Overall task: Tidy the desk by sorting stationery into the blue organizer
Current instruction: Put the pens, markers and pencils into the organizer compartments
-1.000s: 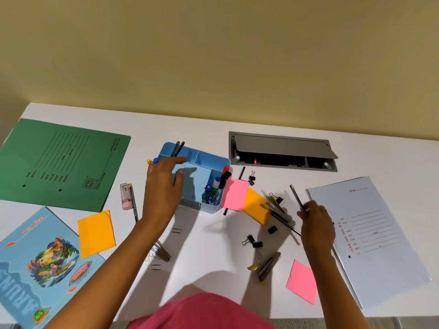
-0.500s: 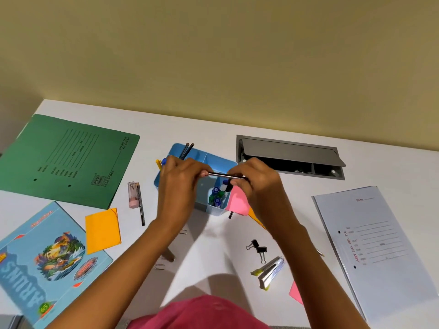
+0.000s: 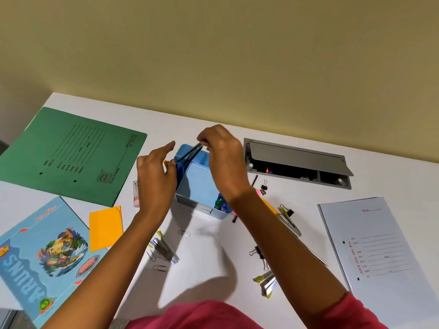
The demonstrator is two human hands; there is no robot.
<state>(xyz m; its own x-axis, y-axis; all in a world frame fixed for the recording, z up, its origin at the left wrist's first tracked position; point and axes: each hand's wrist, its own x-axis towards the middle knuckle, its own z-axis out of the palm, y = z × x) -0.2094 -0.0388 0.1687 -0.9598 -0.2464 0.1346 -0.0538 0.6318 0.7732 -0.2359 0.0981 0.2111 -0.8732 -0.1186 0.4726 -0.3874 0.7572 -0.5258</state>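
The right hand (image 3: 223, 160) has its grip pinched on the top ends of thin dark pens (image 3: 190, 154), which slant down into the 10 o'clock corner of the blue organizer (image 3: 197, 186) standing mid-tabletop (image 3: 209, 252). The left hand (image 3: 154, 179) hovers just beside the organizer's 9 o'clock side, its grip apart and its fingers loosely spread. A green folder (image 3: 76, 155) lies at 9 o'clock of the organizer, a white file (image 3: 380, 245) at 4 o'clock, and binder clips (image 3: 259, 254) at 5 o'clock.

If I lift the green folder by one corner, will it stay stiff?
Probably not: the green folder looks thin and lies flat, so it would likely sag. It seems light and may slide on the smooth desk.
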